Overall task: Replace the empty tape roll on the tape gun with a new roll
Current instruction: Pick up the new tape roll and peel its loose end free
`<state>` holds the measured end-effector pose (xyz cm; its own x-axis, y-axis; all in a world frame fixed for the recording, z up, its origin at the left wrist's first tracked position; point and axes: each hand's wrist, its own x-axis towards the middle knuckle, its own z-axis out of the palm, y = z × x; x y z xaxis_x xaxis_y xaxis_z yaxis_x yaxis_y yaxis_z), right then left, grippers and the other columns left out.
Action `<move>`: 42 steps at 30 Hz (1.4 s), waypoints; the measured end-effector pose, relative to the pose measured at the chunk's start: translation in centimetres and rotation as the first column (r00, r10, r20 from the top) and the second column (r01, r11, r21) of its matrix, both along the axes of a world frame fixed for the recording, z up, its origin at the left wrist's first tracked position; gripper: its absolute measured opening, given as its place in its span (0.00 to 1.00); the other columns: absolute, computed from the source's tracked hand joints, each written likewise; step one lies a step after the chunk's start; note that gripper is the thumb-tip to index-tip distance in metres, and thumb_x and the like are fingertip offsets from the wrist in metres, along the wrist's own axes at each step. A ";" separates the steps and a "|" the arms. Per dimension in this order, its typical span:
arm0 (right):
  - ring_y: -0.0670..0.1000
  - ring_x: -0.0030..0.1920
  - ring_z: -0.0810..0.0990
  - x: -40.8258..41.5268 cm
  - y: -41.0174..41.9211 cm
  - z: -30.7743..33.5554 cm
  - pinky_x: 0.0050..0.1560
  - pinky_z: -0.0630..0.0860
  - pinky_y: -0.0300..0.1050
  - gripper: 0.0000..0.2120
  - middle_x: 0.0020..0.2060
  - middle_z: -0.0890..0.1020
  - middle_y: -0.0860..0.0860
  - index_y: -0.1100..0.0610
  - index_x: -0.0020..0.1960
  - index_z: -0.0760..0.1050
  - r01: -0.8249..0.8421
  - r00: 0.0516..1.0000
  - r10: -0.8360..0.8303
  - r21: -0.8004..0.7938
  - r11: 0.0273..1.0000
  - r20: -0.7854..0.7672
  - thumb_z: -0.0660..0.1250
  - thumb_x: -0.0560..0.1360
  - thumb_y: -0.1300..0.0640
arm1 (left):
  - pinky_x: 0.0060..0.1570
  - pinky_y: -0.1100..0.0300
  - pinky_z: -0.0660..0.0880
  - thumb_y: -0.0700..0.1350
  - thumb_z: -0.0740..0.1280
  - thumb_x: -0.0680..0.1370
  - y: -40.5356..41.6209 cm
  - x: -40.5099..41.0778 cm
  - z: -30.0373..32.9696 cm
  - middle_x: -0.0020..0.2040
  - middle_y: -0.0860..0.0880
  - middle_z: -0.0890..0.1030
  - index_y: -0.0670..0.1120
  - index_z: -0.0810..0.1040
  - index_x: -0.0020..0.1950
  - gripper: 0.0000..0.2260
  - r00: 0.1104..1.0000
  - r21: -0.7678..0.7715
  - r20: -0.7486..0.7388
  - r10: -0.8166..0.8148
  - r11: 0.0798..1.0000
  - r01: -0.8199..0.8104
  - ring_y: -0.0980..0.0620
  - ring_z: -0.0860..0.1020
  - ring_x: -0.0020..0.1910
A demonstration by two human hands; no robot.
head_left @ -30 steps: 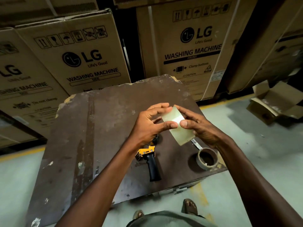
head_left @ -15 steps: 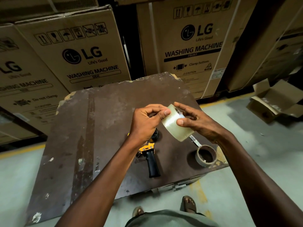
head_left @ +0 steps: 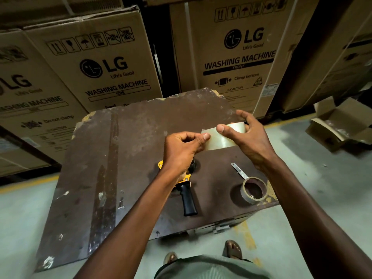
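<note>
Nearest me, on the brown table (head_left: 124, 150), the tape gun (head_left: 186, 190) lies on its side, handle toward me, partly under my left wrist, spindle not visible. Right of the gun stands the empty core (head_left: 254, 189), judged discarded, a small blade (head_left: 238, 171) just behind it. Above the gun I hold the new roll (head_left: 223, 135): my right hand (head_left: 249, 143) grips it, thumb on its face, while my left hand (head_left: 181, 148) pinches its loose end, presumably drawing out a leader for threading. Beyond the table, cartons (head_left: 104, 63) read "LG Life's Good", "WASHING MACHINE", "SIDE", "FRONT", "Clamp bottom", "Do not clamp", "CAUTION".
</note>
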<state>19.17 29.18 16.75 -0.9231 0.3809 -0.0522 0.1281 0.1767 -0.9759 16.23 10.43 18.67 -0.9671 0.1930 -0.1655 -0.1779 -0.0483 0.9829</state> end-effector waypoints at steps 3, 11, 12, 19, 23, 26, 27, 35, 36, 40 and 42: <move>0.51 0.73 0.68 0.1 -0.2 0.6 0.70 0.70 0.52 0.54 0.76 0.67 0.50 0.44 0.77 0.61 -0.063 0.998 0.063 0.075 0.995 -0.004 0.80 0.57 0.31 | 0.49 0.54 0.83 0.38 0.76 0.72 0.0 -0.4 0.5 0.43 0.38 0.86 0.37 0.83 0.42 0.05 0.999 0.043 0.046 0.016 0.999 -0.018 0.44 0.85 0.44; 0.53 0.68 0.74 -0.1 0.3 0.9 0.65 0.77 0.53 0.49 0.70 0.72 0.51 0.42 0.73 0.68 -0.054 0.997 0.051 -0.051 0.997 -0.059 0.83 0.56 0.37 | 0.45 0.58 0.83 0.36 0.73 0.74 -0.8 -1.7 1.2 0.39 0.43 0.86 0.37 0.79 0.41 0.05 0.993 0.200 0.109 -0.046 0.979 0.023 0.49 0.85 0.39; 0.54 0.68 0.75 -0.2 0.4 0.9 0.65 0.77 0.56 0.49 0.70 0.73 0.52 0.41 0.72 0.69 -0.056 0.997 0.053 -0.068 0.996 -0.054 0.83 0.55 0.36 | 0.44 0.58 0.82 0.36 0.73 0.74 -0.9 -1.8 1.2 0.40 0.43 0.86 0.38 0.79 0.40 0.05 0.991 0.220 0.114 -0.065 0.975 0.039 0.49 0.85 0.40; 0.55 0.61 0.81 -0.3 0.9 1.3 0.58 0.81 0.54 0.41 0.64 0.78 0.53 0.41 0.66 0.72 -0.104 0.994 0.097 -0.176 0.979 -0.046 0.83 0.56 0.40 | 0.50 0.50 0.83 0.36 0.69 0.77 -1.7 -2.3 0.6 0.44 0.39 0.85 0.39 0.74 0.41 0.06 0.973 0.364 0.157 -0.171 0.926 0.104 0.47 0.85 0.45; 0.54 0.56 0.83 -0.2 1.4 1.2 0.50 0.80 0.50 0.40 0.62 0.80 0.55 0.46 0.67 0.73 -0.137 0.990 0.128 -0.274 0.952 -0.050 0.81 0.58 0.43 | 0.54 0.44 0.81 0.39 0.68 0.77 -2.5 -2.5 0.4 0.49 0.36 0.85 0.42 0.72 0.42 0.06 0.958 0.406 0.154 -0.243 0.899 0.163 0.43 0.85 0.49; 0.52 0.55 0.83 -0.3 1.7 1.2 0.49 0.79 0.50 0.40 0.61 0.81 0.54 0.49 0.68 0.73 -0.176 0.984 0.168 -0.295 0.939 -0.052 0.80 0.58 0.44 | 0.54 0.44 0.81 0.39 0.66 0.78 -3.0 -2.6 0.4 0.55 0.34 0.84 0.43 0.71 0.43 0.06 0.945 0.436 0.149 -0.292 0.877 0.202 0.38 0.83 0.57; 0.53 0.55 0.83 -0.3 1.8 1.2 0.49 0.79 0.49 0.40 0.61 0.80 0.54 0.50 0.69 0.72 -0.189 0.982 0.182 -0.308 0.932 -0.053 0.80 0.59 0.45 | 0.54 0.45 0.81 0.39 0.65 0.79 -3.1 -2.7 0.3 0.55 0.34 0.83 0.43 0.71 0.43 0.06 0.940 0.451 0.149 -0.307 0.867 0.212 0.38 0.83 0.57; 0.54 0.57 0.82 -0.7 2.6 1.3 0.49 0.81 0.50 0.42 0.62 0.79 0.56 0.55 0.72 0.70 -0.258 0.962 0.270 -0.419 0.870 -0.032 0.78 0.60 0.48 | 0.54 0.43 0.81 0.40 0.58 0.84 -4.3 -3.1 0.0 0.59 0.32 0.81 0.45 0.71 0.45 0.08 0.894 0.541 0.124 -0.430 0.785 0.302 0.37 0.82 0.59; 0.55 0.57 0.82 -0.8 2.6 1.3 0.50 0.81 0.51 0.43 0.62 0.79 0.56 0.55 0.71 0.70 -0.258 0.961 0.274 -0.424 0.868 -0.023 0.80 0.59 0.48 | 0.55 0.42 0.81 0.40 0.57 0.84 -4.5 -3.1 0.0 0.60 0.32 0.80 0.45 0.70 0.45 0.08 0.887 0.546 0.119 -0.445 0.776 0.316 0.36 0.81 0.60; 0.56 0.57 0.83 -1.0 2.6 1.0 0.51 0.82 0.53 0.50 0.60 0.81 0.57 0.57 0.68 0.73 -0.283 0.953 0.302 -0.445 0.850 -0.028 0.85 0.51 0.42 | 0.60 0.39 0.77 0.41 0.57 0.83 -5.0 -3.5 -0.2 0.66 0.30 0.75 0.46 0.71 0.45 0.08 0.863 0.574 0.089 -0.497 0.734 0.364 0.35 0.78 0.64; 0.55 0.56 0.82 -1.2 2.6 1.0 0.52 0.82 0.54 0.47 0.59 0.81 0.56 0.55 0.66 0.75 -0.300 0.947 0.321 -0.433 0.850 -0.025 0.85 0.50 0.42 | 0.62 0.37 0.75 0.41 0.57 0.84 -5.0 -3.7 -0.4 0.67 0.31 0.75 0.47 0.71 0.45 0.09 0.858 0.581 0.083 -0.508 0.724 0.372 0.36 0.79 0.64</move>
<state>17.96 31.76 17.78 -0.9819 0.0055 -0.1891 0.1834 -0.2164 -0.9589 12.57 5.39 18.30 -0.6987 0.7081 -0.1023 -0.5193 -0.4036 0.7532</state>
